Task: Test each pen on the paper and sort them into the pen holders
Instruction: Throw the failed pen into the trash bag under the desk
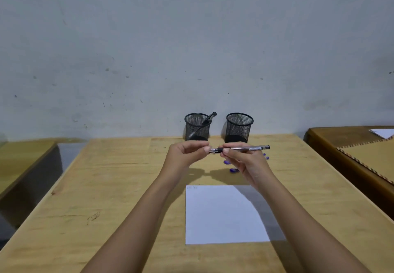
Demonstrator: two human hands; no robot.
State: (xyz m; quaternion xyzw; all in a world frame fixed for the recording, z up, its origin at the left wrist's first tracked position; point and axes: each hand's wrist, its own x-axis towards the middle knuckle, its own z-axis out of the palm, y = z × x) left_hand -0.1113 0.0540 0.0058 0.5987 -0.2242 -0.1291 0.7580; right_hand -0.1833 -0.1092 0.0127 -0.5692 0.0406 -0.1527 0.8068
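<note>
Two bare forearms come in from the bottom edge, no sleeves showing anywhere along them. The wrists carry no watch, band or bracelet. The left hand [185, 155] and the right hand [245, 162] are ungloved, and the fingers [229, 150] show no rings. Nails look short and plain, without polish. Slim arms, smooth, unmarked by any tattoo or plaster

I observe both hands raised over the table [106, 187]: right hand [245, 162] gripping a clear pen [243, 148], left hand [187, 155] pinching its cap end. One pen [204, 124] stands in the left holder [197, 126].
</note>
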